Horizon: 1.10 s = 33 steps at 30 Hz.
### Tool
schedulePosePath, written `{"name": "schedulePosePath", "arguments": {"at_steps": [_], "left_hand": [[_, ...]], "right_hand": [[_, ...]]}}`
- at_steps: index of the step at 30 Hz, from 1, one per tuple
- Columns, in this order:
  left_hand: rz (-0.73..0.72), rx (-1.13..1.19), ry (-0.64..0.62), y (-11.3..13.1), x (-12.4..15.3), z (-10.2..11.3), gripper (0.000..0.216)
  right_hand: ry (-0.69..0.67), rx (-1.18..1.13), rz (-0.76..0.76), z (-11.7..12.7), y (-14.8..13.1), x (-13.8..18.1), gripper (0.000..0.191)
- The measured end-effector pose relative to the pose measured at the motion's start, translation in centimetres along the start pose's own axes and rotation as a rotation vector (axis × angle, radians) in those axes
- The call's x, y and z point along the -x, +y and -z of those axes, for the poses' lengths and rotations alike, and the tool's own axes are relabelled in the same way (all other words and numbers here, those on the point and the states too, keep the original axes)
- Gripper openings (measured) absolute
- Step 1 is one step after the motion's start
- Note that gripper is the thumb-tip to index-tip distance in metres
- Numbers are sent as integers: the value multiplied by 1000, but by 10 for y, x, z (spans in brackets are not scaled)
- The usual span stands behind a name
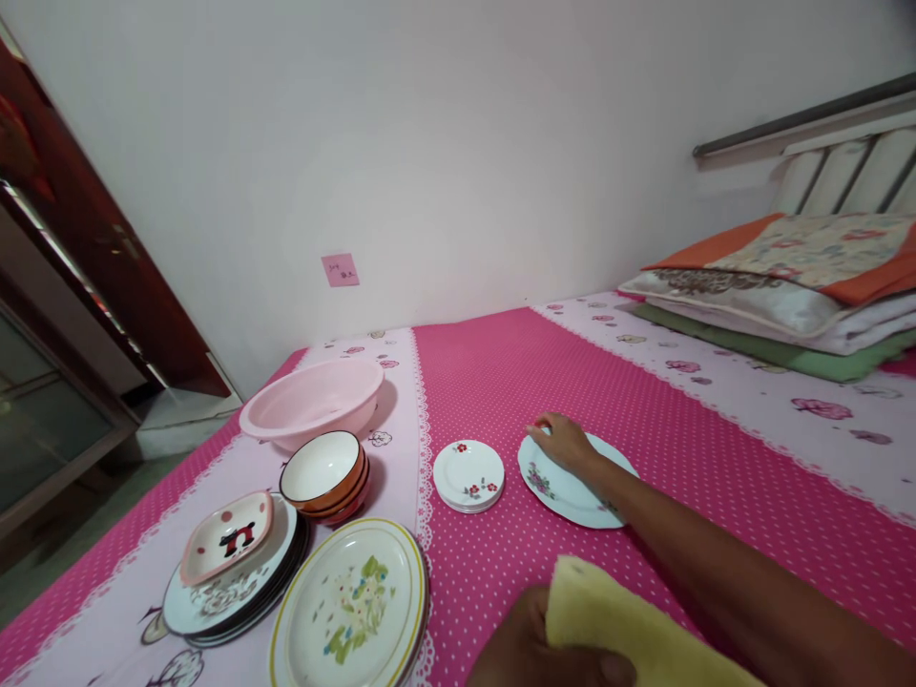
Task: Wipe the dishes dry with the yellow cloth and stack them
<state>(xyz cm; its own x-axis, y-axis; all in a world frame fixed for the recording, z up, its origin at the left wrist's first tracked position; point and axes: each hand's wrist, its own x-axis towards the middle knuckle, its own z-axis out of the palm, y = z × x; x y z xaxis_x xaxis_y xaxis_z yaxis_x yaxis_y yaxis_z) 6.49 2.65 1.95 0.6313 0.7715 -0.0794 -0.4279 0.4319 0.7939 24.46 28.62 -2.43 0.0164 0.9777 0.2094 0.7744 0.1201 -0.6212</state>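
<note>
Right hand (563, 442), arm outstretched, fingers curled at eleven-o'clock rim of floral plate (570, 492), grip unclear from here, left hand (530, 654) at six o'clock, closed around yellow cloth (630, 620)

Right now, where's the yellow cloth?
Yellow cloth: head view, bottom edge, right of centre, in the left hand, below the plate under the right hand.

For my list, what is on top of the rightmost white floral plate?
The right hand and forearm are over the white plate, hiding what is beneath; printed purple flowers show.

The pink note (340, 270) on the wall (501, 172) bears handwriting (347, 274) too small to read.
</note>
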Motion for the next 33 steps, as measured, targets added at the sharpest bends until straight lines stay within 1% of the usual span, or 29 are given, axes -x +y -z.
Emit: {"name": "schedulePosePath", "arguments": {"at_steps": [2, 3, 5, 8, 10, 11, 13, 15, 17, 18, 20, 22, 25, 27, 30, 33], "left_hand": [[-67, 54, 36, 4, -1, -3, 53], [-105, 102, 77, 6, -2, -4, 56], [-164, 206, 208, 8, -4, -4, 59], [-238, 277, 427, 11, -5, -1, 58], [-301, 291, 516, 13, -5, 1, 59], [-331, 294, 537, 15, -5, 2, 61], [-380, 303, 554, 17, -5, 4, 63], [-409, 322, 545, 18, -4, 5, 63], [-421, 347, 522, 18, -4, 7, 64], [-417, 360, 515, 18, -4, 8, 65], [-393, 373, 503, 18, -2, 9, 67], [-368, 370, 487, 17, -1, 9, 67], [-362, 342, 448, 17, 0, 7, 63], [-362, 301, 439, 17, 0, 5, 56], [-353, 204, 443, 15, -2, 3, 48], [-295, 117, 440, 11, -4, 2, 55]], "right_hand": [[23, -143, 4, 15, -6, 5, 33], [28, -222, 7, 23, -11, 11, 35], [1, -389, 14, 38, -20, 30, 41], [-142, -621, 22, 55, -37, 75, 62], [-234, -717, 5, 61, -49, 109, 70], [-277, -786, -17, 64, -55, 124, 72], [-385, -1015, -90, 68, -69, 150, 68], [-480, -1153, -117, 70, -82, 167, 62], [-537, -1179, -120, 72, -92, 177, 59], [-538, -1168, -124, 72, -95, 181, 59], [-490, -1146, -145, 72, -98, 188, 60], [-410, -1172, -184, 70, -97, 195, 59], [-315, -1264, -261, 66, -91, 208, 56], [-259, -1286, -305, 61, -85, 215, 53], [-164, -1227, -332, 53, -78, 221, 49], [-4, -1096, -328, 46, -73, 219, 51]]}}
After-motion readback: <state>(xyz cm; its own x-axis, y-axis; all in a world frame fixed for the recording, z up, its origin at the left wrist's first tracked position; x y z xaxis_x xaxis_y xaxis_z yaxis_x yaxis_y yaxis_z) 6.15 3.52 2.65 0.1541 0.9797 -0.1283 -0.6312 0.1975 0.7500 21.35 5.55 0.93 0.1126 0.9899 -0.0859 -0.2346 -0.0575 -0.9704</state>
